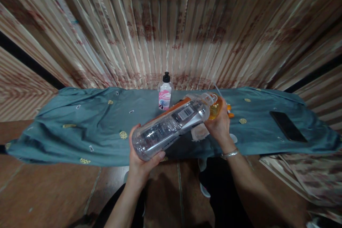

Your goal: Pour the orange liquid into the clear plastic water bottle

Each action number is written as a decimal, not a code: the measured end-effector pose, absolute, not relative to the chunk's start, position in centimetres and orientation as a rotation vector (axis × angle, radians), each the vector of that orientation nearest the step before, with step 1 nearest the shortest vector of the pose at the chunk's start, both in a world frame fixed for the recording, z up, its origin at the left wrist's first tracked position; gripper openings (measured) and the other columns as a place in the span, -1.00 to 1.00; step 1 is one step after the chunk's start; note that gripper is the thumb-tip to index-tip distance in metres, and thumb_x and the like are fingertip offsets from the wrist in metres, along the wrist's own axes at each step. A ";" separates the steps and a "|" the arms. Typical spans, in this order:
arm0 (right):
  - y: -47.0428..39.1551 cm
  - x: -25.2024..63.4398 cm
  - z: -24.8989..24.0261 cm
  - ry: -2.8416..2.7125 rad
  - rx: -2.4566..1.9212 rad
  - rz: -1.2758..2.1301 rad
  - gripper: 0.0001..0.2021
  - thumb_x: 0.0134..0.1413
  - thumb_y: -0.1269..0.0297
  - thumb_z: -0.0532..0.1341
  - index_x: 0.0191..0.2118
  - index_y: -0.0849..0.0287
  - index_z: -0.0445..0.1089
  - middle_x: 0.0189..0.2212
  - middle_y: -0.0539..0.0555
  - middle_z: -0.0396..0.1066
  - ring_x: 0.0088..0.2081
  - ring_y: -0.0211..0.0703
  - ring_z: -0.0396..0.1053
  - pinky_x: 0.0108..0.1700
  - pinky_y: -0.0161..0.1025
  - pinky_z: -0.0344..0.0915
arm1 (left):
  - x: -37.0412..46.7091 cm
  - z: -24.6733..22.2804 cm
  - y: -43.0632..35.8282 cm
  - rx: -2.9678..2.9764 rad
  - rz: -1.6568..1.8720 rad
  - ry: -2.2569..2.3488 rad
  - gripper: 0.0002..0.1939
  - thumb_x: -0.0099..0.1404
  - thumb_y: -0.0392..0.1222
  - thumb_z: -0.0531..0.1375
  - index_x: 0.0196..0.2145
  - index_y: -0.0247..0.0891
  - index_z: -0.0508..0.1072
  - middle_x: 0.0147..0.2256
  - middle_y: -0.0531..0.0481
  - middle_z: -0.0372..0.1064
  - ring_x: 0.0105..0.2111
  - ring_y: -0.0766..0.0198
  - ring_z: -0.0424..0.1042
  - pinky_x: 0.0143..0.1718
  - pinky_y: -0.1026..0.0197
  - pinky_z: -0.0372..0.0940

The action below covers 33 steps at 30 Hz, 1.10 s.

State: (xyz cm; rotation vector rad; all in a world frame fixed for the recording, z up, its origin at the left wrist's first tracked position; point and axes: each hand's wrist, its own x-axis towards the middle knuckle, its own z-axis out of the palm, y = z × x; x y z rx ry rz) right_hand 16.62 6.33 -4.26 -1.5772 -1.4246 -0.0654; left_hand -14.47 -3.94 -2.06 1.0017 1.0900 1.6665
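Left hand (143,164) wrapped round the base of the clear bottle (171,124), thumb on the near side; the grasp looks secure from my end. Bottle held aslant above the cloth (101,131), base near and left, neck far and right. Right hand (220,124) grasps an amber vessel (215,110); fingers and bottle neck cover part of it, so I cannot make out its full shape. Neck and vessel overlap in my view. Touching or just apart, I cannot tell.

Step in hand, as I read it: a pour between the two. No stream shows, so I won't call the direction. The next move, I judge, calls for steady wrists, the openings lined up and the tilt altered slowly; a slip there could wet the cloth.

Around them: squeeze bottle (165,94) upright at far centre; pale pad (200,132) nearer, left of the right hand; orange item (230,111) just right of that hand; phone (288,126) flat, well right.
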 end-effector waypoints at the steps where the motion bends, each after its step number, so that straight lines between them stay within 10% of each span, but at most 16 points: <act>1: 6.3 16.6 -4.2 -1.425 -1.577 -0.063 0.16 0.04 -0.15 0.55 0.61 0.22 0.08 0.47 0.52 0.44 0.45 0.52 0.49 0.43 0.52 0.52 | -14.4 -1.8 -4.0 0.990 1.666 1.101 0.17 -0.11 0.13 0.78 0.38 0.01 0.41 0.17 -0.09 0.58 0.16 -0.15 0.69 0.24 -0.14 0.61; 33: 6.3 16.4 -4.3 -1.419 -1.574 -0.081 0.04 0.11 -0.17 0.53 0.56 0.15 0.19 0.39 0.44 0.52 0.38 0.44 0.54 0.37 0.42 0.58 | -14.3 -0.6 -4.3 0.976 1.612 1.121 0.19 0.00 0.15 0.75 0.47 0.06 0.33 0.21 -0.10 0.58 0.17 -0.14 0.71 0.24 -0.11 0.60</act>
